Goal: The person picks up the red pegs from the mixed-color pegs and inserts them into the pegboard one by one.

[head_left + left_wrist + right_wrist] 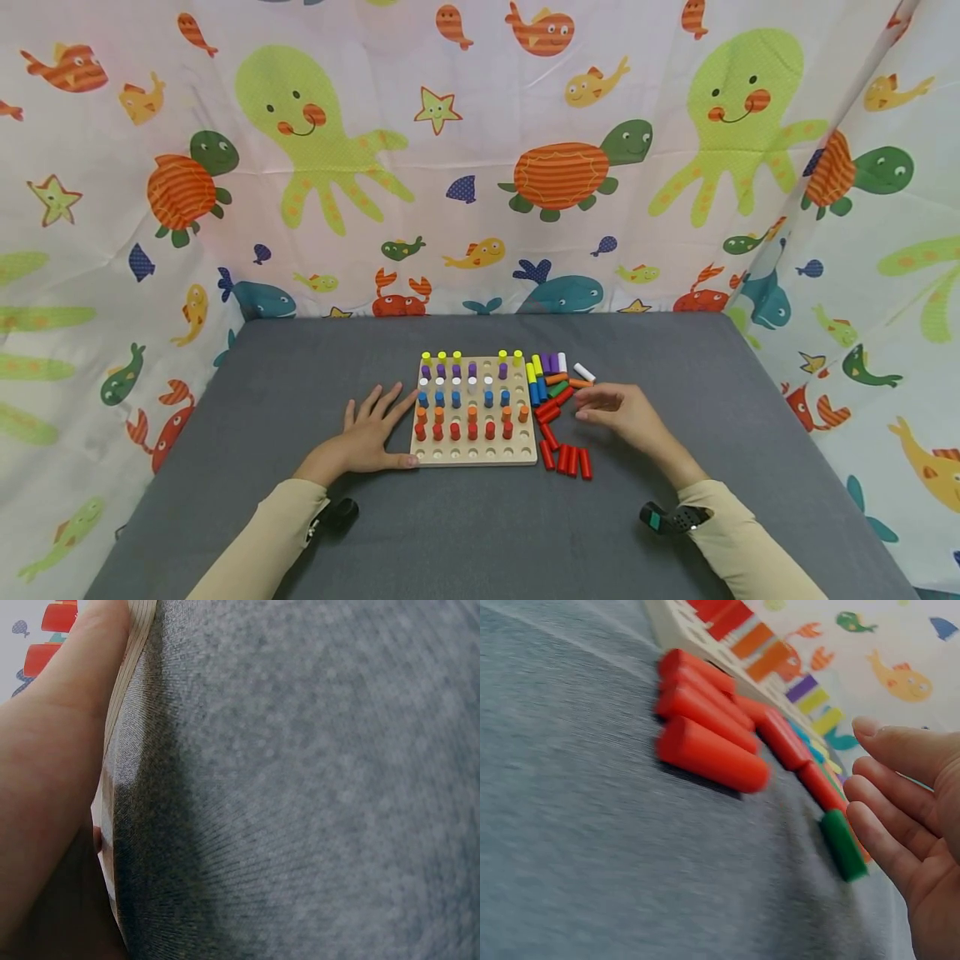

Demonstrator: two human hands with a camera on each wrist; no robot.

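A wooden pegboard [474, 457] stands on the grey table, with rows of yellow, purple, white, blue, orange and red pegs in its holes. My left hand [369, 440] lies with spread fingers along the board's left side, its thumb [82, 652] at the near corner. Right of the board, my right hand [621, 410] hovers beside loose pegs, its fingers [889, 791] loosely bent and nothing visible between them. Closest to those fingertips in the right wrist view is a green peg [844, 846]. Several loose red pegs [573, 462] lie nearer the front.
Two-colour stacks of yellow and blue pegs [532, 385] lie along the board's right edge. Loose orange pegs [581, 383] and a white peg [584, 372] lie near the far right corner. A curtain [480, 167] printed with sea animals hangs behind and beside the table [480, 533].
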